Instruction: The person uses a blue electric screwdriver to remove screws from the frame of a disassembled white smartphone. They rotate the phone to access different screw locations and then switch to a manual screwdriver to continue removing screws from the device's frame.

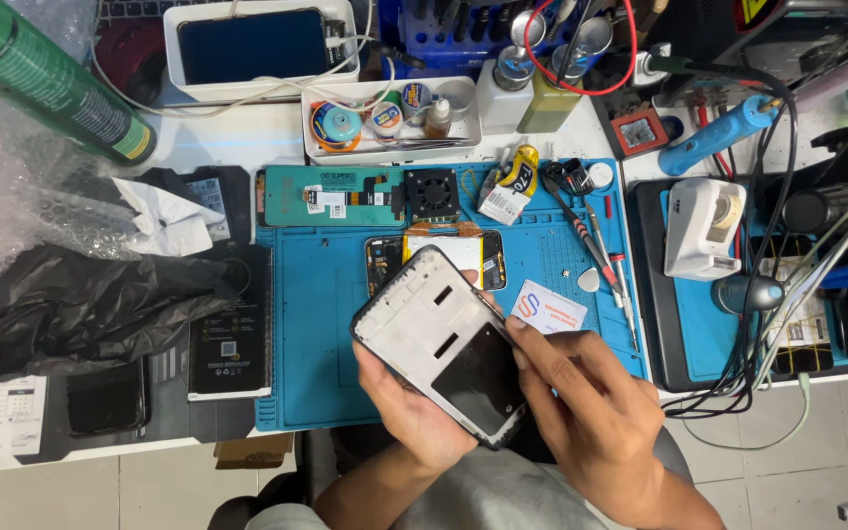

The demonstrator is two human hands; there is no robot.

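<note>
My left hand holds a phone frame from below, its white and black inner side facing up, tilted over the blue work mat. My right hand rests against the frame's right edge, thumb and forefinger pinching a thin tool along that edge. An opened phone body with a yellowish battery lies on the mat just behind the frame. A small white card lies beside my right fingers.
A replacement screen and a small black fan lie at the mat's back. Screwdrivers and tweezers lie at the right. A black box, crumpled black plastic and a green spray can are left.
</note>
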